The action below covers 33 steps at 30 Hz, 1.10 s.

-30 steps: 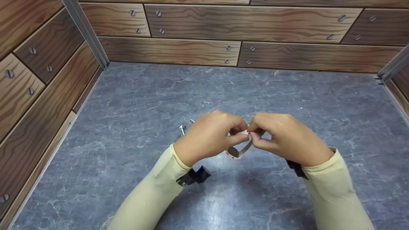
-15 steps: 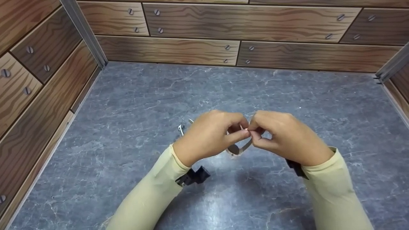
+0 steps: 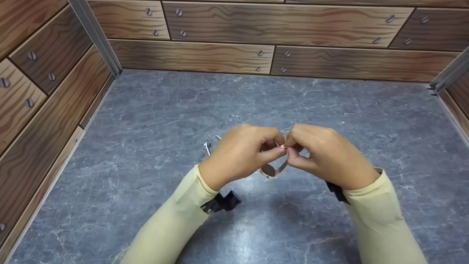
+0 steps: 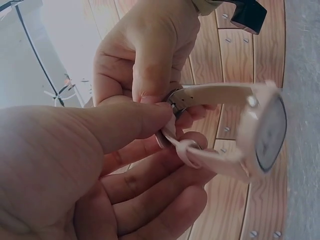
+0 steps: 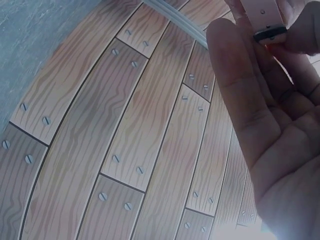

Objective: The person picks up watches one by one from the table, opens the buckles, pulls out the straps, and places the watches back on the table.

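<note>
A wristwatch point(image 4: 270, 132) with a pale pink strap hangs between the two hands, its strap forming a loop. In the head view the watch point(image 3: 268, 170) is below the fingertips, mostly hidden by the hands. My left hand point(image 3: 243, 150) pinches one strap end between thumb and index finger, near the strap's keeper loop point(image 4: 187, 151). The fingers of my right hand point(image 3: 320, 154) pinch the strap at the buckle point(image 4: 175, 104). In the right wrist view the strap point(image 5: 261, 14) and its dark buckle lie at the right hand's fingertips. Whether the strap passes through the buckle I cannot tell.
A small shiny metal object point(image 3: 207, 146) lies on the grey marbled table point(image 3: 165, 110), left of the left hand and partly hidden by it. A pale thin end point(image 3: 218, 138) shows beside it. Wood-patterned walls point(image 3: 220, 55) stand at the back and sides.
Both hands have risen slightly with the watch, staying together at the strap ends. The pink strap end between the fingertips was hidden more half a second ago.
</note>
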Tool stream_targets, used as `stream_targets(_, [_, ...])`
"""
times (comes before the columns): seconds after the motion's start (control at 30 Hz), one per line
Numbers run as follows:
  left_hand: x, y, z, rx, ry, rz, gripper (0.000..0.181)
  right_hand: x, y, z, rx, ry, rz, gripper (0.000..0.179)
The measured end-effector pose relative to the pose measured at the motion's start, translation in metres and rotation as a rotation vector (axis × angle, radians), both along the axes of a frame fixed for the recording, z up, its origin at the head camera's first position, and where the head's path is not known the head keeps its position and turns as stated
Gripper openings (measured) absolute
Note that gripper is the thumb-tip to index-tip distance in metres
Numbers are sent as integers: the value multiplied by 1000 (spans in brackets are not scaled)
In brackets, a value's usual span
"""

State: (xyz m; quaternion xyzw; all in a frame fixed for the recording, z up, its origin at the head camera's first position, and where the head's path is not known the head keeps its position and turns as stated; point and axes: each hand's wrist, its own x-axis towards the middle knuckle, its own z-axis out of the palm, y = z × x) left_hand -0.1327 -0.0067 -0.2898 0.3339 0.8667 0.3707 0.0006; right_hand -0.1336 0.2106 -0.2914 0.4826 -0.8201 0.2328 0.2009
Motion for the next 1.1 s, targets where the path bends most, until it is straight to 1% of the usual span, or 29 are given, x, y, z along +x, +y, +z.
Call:
stream_targets(0.07, [0, 1, 1, -1, -8, 4, 11, 0, 0, 0, -6, 7, -11, 26])
stream_targets(0.1, [0, 1, 1, -4, -1, 9, 11, 0, -1, -1, -11, 10, -16, 26])
stream_targets(0.23, [0, 1, 2, 13, -5, 13, 13, -1, -1, 0, -36, 25, -31, 25])
stream_targets(0.33, [0, 0, 3, 13, -9, 12, 14, 0, -1, 2, -34, -3, -30, 24])
stream_targets(0.47, [-1, -1, 2, -38, 20, 3, 15, 1, 3, 4, 42, -55, -28, 23])
stream_targets(0.6, [-2, -2, 1, -94, 41, -17, 14, 1, 5, 3, 96, -70, -7, 25])
stream_targets(0.73, [-2, -1, 0, -136, 57, -29, 16, 2, 4, 1, 97, -84, 9, 25])
stream_targets(0.8, [-2, 0, 0, -163, 76, -26, 17, 1, 3, 1, 93, -82, 10, 25])
stream_targets(0.87, [-2, 0, 0, -180, 81, -22, 17, 1, 2, 0, 85, -80, 15, 25])
stream_targets(0.97, [-1, 1, -1, -193, 77, -26, 15, 0, 2, -1, 78, -70, 26, 26])
stream_targets(1.1, [-1, 1, -1, -170, 53, -40, 14, 1, 2, -1, 78, -65, 31, 27])
